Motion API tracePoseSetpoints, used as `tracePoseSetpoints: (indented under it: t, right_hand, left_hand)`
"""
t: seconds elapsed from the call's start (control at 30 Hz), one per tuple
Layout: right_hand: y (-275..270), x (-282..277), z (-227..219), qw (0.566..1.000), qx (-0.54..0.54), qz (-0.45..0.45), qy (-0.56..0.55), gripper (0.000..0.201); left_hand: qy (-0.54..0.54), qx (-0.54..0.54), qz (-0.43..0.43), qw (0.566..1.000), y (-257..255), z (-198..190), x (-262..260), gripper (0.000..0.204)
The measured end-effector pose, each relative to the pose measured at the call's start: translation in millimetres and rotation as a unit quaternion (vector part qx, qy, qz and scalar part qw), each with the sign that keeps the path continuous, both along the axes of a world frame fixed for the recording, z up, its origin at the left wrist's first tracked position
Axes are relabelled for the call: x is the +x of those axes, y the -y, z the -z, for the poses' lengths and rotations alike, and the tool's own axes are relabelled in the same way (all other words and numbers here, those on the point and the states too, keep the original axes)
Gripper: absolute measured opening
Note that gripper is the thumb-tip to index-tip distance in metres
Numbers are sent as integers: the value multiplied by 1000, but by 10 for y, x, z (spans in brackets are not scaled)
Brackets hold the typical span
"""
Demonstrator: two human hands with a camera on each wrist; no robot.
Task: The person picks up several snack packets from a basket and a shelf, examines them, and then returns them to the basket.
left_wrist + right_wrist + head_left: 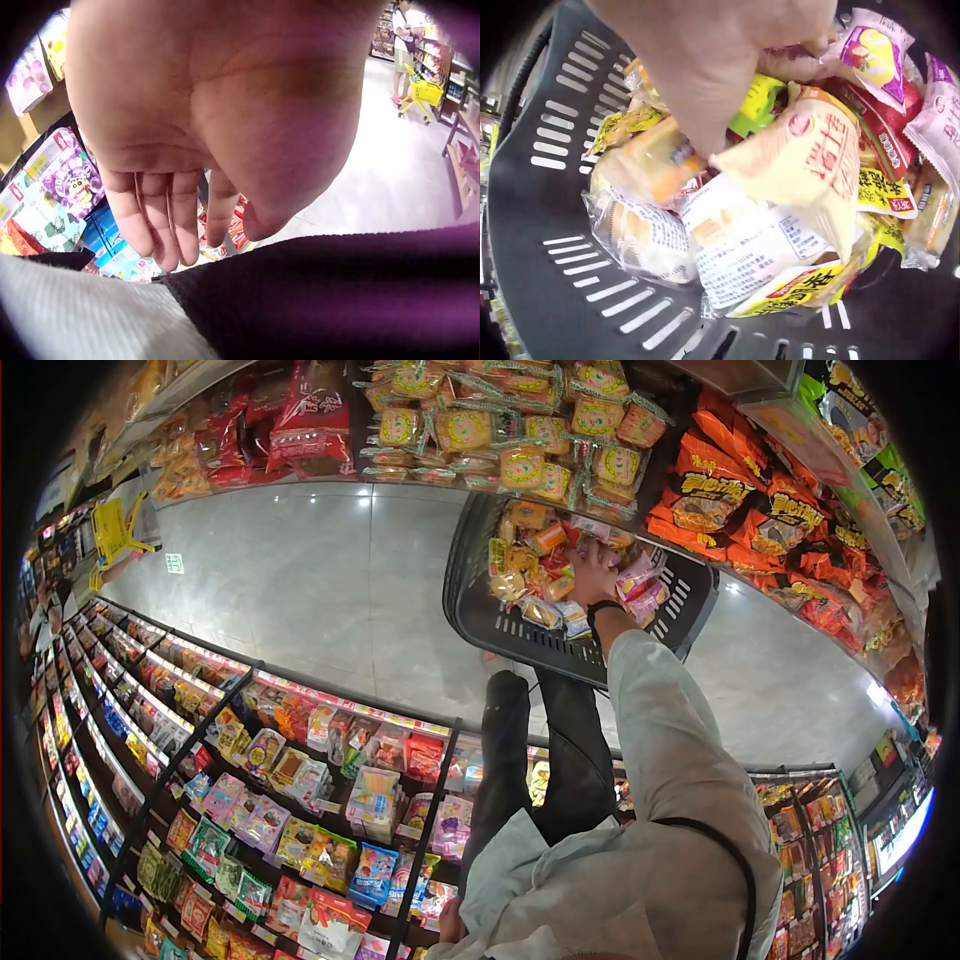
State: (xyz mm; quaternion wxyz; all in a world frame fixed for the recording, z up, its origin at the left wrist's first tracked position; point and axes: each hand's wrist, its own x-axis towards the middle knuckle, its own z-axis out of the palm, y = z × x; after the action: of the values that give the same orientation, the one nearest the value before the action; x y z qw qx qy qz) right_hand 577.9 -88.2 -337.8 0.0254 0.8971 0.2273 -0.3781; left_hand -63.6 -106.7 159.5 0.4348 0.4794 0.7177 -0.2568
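My right hand (596, 575) reaches down into a black basket (470, 595) of small wrapped snacks, its fingers spread among the packets. In the right wrist view, the thumb of this hand (705, 75) points down beside a cream packet (810, 150), while the fingers touch a purple-and-white packet (874, 56). A green packet (759, 105) shows between thumb and fingers; the fingertips are partly hidden. At my side, near the lower shelves, hangs my left hand (452, 922). Its fingers (154, 217) are loosely extended, holding nothing in the left wrist view.
A shelf of wrapped cakes (465, 430) and orange bags (710, 490) runs along the top. Shelves of bagged snacks (330, 850) stand behind me. Grey floor (300, 580) lies between. A person (403, 45) stands by a yellow cart (426, 91).
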Motion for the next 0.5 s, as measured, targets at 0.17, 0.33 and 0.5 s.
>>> tracePoseSetpoints:
  t: [0.17, 0.33, 0.5]
  right_hand:
    - [202, -59, 108, 998, 62, 23, -6, 64]
    - [333, -12, -99, 993, 96, 63, -18, 52]
    - [508, 95, -743, 975, 143, 161, -49, 42]
  left_hand:
    - [0, 15, -29, 999, 0, -2, 88, 24]
    - [8, 12, -46, 999, -59, 3, 247, 24]
    - [52, 17, -115, 992, -266, 11, 526, 23]
